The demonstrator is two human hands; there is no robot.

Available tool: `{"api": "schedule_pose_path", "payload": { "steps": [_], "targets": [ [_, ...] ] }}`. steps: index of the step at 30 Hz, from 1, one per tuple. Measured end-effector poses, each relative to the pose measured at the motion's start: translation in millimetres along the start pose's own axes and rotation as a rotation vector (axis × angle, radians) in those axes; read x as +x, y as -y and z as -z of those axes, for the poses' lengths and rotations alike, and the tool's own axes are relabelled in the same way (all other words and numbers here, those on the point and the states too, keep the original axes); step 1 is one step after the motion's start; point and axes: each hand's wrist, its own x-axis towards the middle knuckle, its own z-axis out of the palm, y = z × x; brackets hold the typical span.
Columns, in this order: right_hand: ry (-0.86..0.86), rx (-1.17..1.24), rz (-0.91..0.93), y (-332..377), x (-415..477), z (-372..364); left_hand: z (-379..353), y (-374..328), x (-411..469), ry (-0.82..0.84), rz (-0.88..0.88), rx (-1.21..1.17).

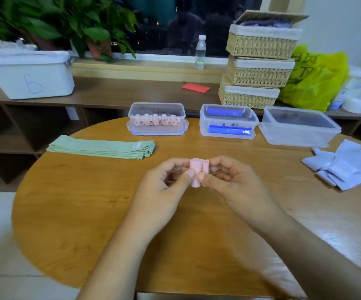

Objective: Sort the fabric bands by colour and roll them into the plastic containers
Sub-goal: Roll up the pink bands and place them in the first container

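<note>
Glossy wooden table (84, 204), clear smooth plastic containers (156, 119), matt pink cloth roll (198, 173), seemingly soft green fabric bands (101, 147)

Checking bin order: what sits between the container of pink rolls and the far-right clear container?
Head view: one clear plastic container with blue latches stands between the container of pink rolls and the far-right container.

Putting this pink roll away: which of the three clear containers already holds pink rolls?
The leftmost container, with a row of pink rolls showing through its wall. The middle container shows only blue, the right container no pink.
</note>
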Motion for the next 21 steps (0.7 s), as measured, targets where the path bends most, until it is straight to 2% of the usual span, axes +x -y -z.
{"api": "schedule_pose_path", "payload": {
  "steps": [7, 11, 13, 16, 21],
  "targets": [
    [0.145, -0.16, 0.041, 36.1, 51.1, -46.8, 51.5, 6.2, 13.8, -0.214, -0.036, -0.038],
    [0.188, -0.205, 0.001, 53.9, 104.5, -72.2, 80.3, 27.6, 18.8, -0.322, 0.028, 0.214],
    [0.141, -0.221, -0.012, 65.5, 147.0, -78.5, 89.3, 41.6, 21.1, -0.358, 0.096, 0.332],
    [0.044, -0.282, -0.045, 72.3, 221.9, -88.3, 90.7, 49.0, 26.9, -0.376, 0.18, 0.377],
    [-0.018, -0.522, -0.165, 56.1, 317.0, -114.7, 83.1, 49.3, 33.1, -0.339, 0.186, 0.422]
  ]
}}
